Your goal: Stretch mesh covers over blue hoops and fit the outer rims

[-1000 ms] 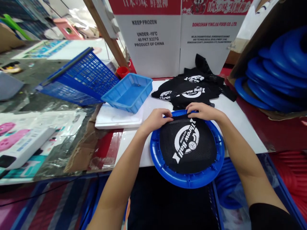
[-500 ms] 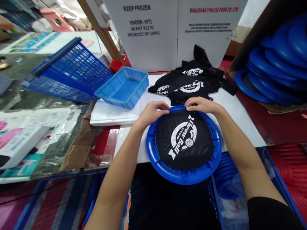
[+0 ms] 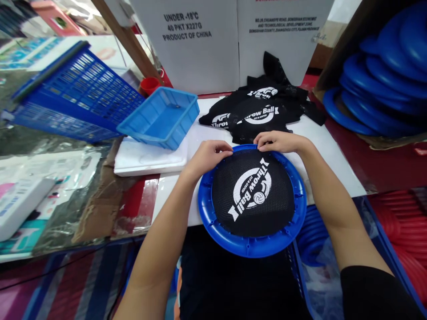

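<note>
In front of me, at the table's near edge, lies a blue plastic ring (image 3: 218,229) with a black mesh disc (image 3: 278,206) inside it, printed "Throw Ball" in white. At the far rim my left hand (image 3: 213,153) is closed, thumb and fingers pinching the ring's upper left edge. A short way to its right my right hand (image 3: 275,141) pinches the same far rim, with its fingertips at the mesh edge. Just beyond the hands, several loose black mesh pieces (image 3: 263,109) with the same print lie in a pile.
A light blue tray (image 3: 160,118) rests tilted at the left, beside a dark blue basket (image 3: 86,89) and a red cup (image 3: 150,83). White cartons (image 3: 200,58) stand behind. Blue rings (image 3: 370,89) are stacked at the right; red rings (image 3: 407,235) lie below the table.
The view has tilted down and shifted slightly, so things appear a little further left. Both hands stay on the ring's far rim, nearly unchanged.
</note>
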Tool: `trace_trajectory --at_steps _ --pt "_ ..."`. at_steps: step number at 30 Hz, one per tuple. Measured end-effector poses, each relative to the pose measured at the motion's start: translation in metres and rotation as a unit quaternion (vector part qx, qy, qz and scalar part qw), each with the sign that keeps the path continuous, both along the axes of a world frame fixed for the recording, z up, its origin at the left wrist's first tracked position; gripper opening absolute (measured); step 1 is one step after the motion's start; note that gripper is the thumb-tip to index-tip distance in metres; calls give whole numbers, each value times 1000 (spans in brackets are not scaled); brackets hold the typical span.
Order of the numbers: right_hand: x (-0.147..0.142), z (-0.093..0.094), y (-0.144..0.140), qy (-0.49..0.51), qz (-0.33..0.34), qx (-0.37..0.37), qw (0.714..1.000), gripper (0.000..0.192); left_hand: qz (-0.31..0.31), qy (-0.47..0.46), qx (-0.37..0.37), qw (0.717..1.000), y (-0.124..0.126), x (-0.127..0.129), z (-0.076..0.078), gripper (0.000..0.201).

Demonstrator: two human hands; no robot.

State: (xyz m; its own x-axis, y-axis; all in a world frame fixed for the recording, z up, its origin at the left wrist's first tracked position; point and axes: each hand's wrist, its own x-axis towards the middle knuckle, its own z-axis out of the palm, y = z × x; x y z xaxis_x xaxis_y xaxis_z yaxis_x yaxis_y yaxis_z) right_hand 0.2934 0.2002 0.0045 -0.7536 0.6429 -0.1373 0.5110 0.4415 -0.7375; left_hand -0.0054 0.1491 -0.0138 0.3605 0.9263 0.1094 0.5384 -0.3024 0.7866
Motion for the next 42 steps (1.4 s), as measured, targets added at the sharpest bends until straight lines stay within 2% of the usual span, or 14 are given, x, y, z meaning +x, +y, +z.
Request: trace_trajectory --at_steps 8,17,22,26,29,32,39,42 --pt "8 4 -1 8 16 -24 1000 24 30 -96 -55 993 -2 17 -11 11" --pt "-5 8 -10 -65 -22 112 991 17 56 -95 -60 992 0 18 -11 9" --pt "-9 7 -14 -113 -50 133 983 17 67 -89 -43 993 -1 21 -10 5" --pt "-3 6 -11 -85 -36 124 988 16 79 -116 -56 988 -2 22 -11 10" --pt "3 5 -7 -58 -12 101 993 18 79 -86 -36 993 -2 24 -14 7" --pt "5 4 -5 -58 -15 95 994 19 83 -45 10 995 -2 26 -17 5" --pt "-7 6 -15 -124 -39 170 977 20 50 -44 6 998 -2 21 -10 13" --pt "-15 9 -20 -102 -61 198 973 23 26 -19 30 999 -4 20 -6 13"
